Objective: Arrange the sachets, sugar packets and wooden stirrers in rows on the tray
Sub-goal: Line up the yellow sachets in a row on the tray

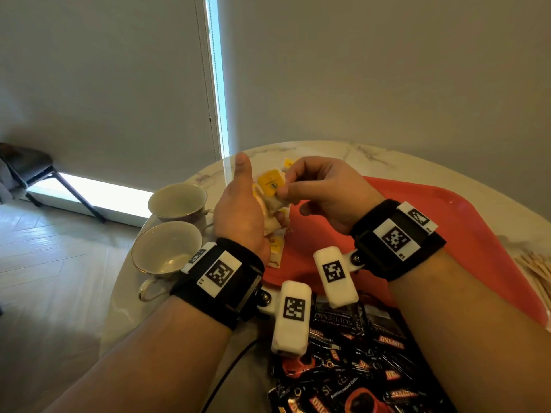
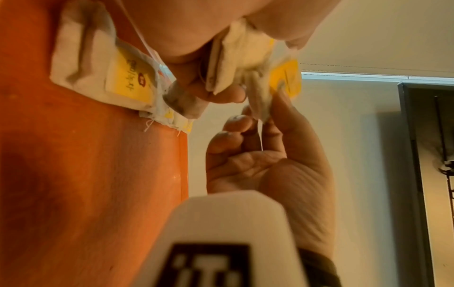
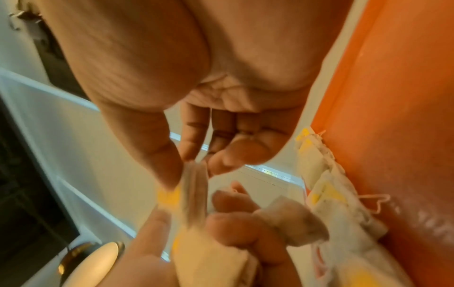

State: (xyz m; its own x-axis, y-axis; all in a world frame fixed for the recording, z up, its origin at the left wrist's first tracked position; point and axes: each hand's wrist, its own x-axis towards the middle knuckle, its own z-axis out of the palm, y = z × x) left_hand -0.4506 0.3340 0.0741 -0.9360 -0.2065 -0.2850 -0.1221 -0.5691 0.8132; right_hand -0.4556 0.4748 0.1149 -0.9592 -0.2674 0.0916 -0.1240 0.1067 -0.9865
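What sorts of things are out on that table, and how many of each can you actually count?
Cups: 2
Red tray: 1
Piles of wooden stirrers: 1
Heaps of black coffee sachets: 1, too jumbled to count
Total: 5

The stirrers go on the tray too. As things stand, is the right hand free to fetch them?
Probably not yet: the right hand pinches a tea bag; the wooden stirrers lie unobstructed beyond the tray.

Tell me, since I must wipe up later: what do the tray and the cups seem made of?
The tray looks like red plastic: one moulded piece with a soft sheen and raised rim. The two cups look like glazed ceramic or porcelain: glossy cream walls, a thin gold rim line. Neither is certain from looks alone.
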